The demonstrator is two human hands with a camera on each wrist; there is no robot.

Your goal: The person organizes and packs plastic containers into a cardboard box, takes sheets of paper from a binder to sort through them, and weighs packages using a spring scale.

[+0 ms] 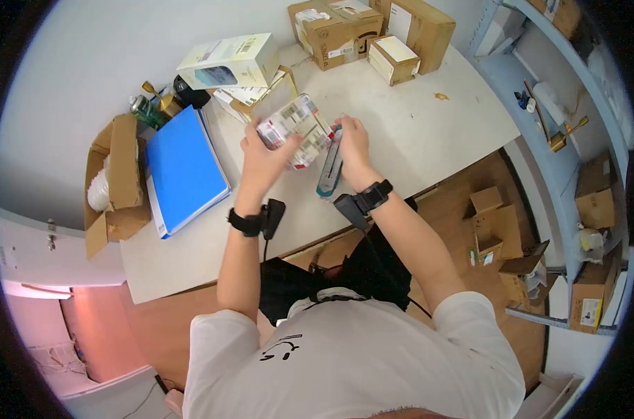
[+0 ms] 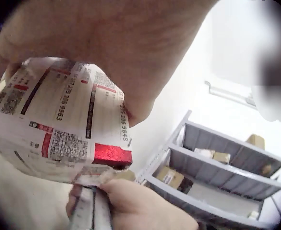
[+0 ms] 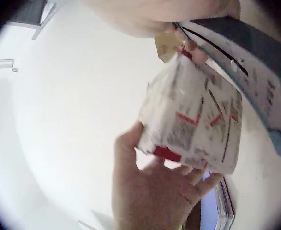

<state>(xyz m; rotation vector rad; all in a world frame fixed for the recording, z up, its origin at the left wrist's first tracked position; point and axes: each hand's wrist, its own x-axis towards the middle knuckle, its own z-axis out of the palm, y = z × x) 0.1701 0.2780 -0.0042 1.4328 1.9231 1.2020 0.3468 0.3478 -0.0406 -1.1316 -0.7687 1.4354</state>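
Observation:
A small box covered in printed white labels with red patches (image 1: 297, 127) is gripped by the left hand (image 1: 262, 162), thumb on one side and fingers on the other. In the right hand (image 1: 356, 150) is a long teal and grey tool (image 1: 330, 164), its upper end at the box's right edge. The left wrist view shows the labelled box (image 2: 68, 115) under the left hand (image 2: 107, 43), with the tool (image 2: 91, 211) at its lower edge. In the right wrist view the box (image 3: 188, 120) rests in the left hand (image 3: 157, 191); the tool (image 3: 255, 81) lies along the right hand (image 3: 179, 14).
A blue folder (image 1: 185, 167) and an open carton (image 1: 114, 181) lie at the left of the table (image 1: 428, 133). A white phone box (image 1: 233, 59) sits on papers behind. Brown cartons (image 1: 338, 35) stand at the back, and a shelf (image 1: 533, 105) is at the right.

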